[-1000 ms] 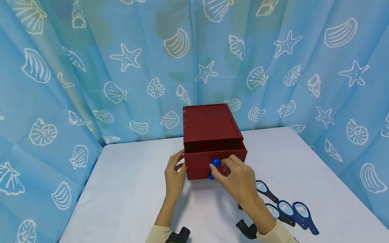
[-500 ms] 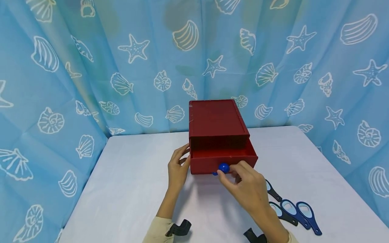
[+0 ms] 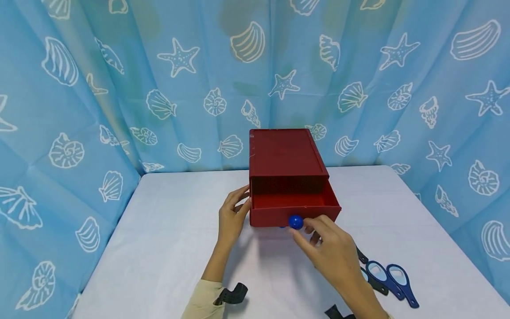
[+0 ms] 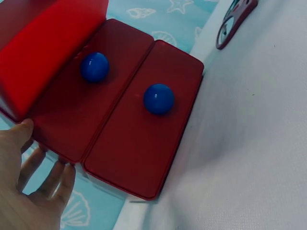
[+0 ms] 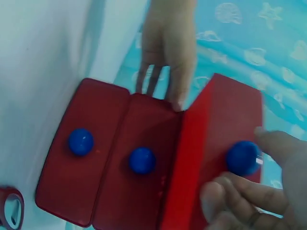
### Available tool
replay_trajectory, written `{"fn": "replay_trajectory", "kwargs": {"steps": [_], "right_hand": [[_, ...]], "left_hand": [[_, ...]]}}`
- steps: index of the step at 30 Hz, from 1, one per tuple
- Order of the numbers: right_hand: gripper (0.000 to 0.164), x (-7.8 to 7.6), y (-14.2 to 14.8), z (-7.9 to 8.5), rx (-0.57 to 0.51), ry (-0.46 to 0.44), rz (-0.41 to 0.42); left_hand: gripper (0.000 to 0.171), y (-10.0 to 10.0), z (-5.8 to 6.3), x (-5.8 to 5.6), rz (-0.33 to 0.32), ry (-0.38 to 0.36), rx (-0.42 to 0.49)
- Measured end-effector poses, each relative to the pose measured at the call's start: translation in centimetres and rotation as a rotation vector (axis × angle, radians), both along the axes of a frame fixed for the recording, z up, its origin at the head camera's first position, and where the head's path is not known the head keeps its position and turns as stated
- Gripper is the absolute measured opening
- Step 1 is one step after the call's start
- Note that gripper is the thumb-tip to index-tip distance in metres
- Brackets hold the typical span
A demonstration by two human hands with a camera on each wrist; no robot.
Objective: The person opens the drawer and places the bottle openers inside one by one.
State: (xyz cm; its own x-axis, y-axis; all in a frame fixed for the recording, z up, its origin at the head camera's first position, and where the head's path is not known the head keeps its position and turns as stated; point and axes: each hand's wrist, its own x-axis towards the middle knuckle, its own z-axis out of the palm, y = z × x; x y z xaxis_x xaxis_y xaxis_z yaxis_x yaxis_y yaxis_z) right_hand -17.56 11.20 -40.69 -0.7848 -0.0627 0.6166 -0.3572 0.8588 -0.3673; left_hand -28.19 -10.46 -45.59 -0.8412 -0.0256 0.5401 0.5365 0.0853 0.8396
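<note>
A dark red drawer box stands on the table with its top drawer pulled out toward me. My right hand pinches the blue round knob on that drawer's front, its thumb on one side and fingers on the other in the right wrist view. Bare red surface shows inside the drawer. My left hand rests against the box's left side, fingertips touching its edge and the thumb apart from the other fingers. Below the top drawer, the left wrist view shows two shut drawers with blue knobs.
Several magnifying glasses with dark handles lie at the right, partly hidden behind my right forearm. The white table meets a blue seashell-patterned curtain at the back and sides. A black strap is on my left wrist.
My right hand has drawn the top drawer further out toward me, showing more of its inside. The left hand has stayed at the box's left side. The head view has shifted slightly.
</note>
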Motion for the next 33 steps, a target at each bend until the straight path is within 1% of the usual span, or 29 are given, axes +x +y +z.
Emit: {"fn": "replay_trajectory", "kwargs": {"steps": [2,4,6,9,11,14,16,18,20,23,27,30,33], "right_hand": [[0.034,0.8,0.5,0.2,-0.010,-0.080,-0.022],[0.029,1.7,1.7,0.1,-0.027,-0.134,-0.034],[0.023,2.3,3.5,-0.3,-0.022,-0.161,-0.043],[0.018,2.3,7.0,-1.2,0.007,-0.178,-0.036],[0.016,2.1,9.6,-2.2,0.046,-0.200,-0.054],[0.015,2.1,13.1,-4.1,0.103,-0.276,-0.086],[0.016,2.6,15.0,-5.7,0.149,-0.337,-0.107],[0.020,3.4,16.4,-7.2,0.190,-0.400,-0.118],[0.026,3.6,17.0,-8.4,0.224,-0.419,-0.111],[0.031,3.9,17.5,-9.5,0.253,-0.422,-0.127],[0.032,4.1,17.9,-9.9,0.284,-0.391,-0.126],[0.032,4.1,18.1,-10.0,0.309,-0.348,-0.077],[0.035,4.2,18.2,-10.2,0.312,-0.314,-0.030]], "left_hand": [[0.038,0.0,0.1,0.0,-0.002,-0.008,-0.001],[0.037,0.2,0.0,-0.1,-0.009,-0.012,0.003],[0.037,0.4,0.0,-0.1,-0.014,-0.011,0.010],[0.037,0.5,0.3,-0.3,-0.018,-0.004,0.014],[0.037,0.4,0.5,-0.4,-0.012,-0.002,0.012],[0.037,0.5,0.6,-0.3,-0.008,-0.017,0.006],[0.038,0.7,0.4,-0.3,-0.012,-0.027,0.006],[0.038,1.1,0.2,-0.2,-0.024,-0.035,0.012],[0.038,0.7,0.4,-0.3,-0.021,-0.032,0.007],[0.039,0.7,0.4,-0.3,-0.033,-0.031,0.011],[0.039,0.9,0.3,-0.4,-0.043,-0.040,0.017],[0.039,1.0,0.2,-0.3,-0.033,-0.046,0.012],[0.040,1.1,0.1,-0.2,-0.032,-0.049,0.005]]}}
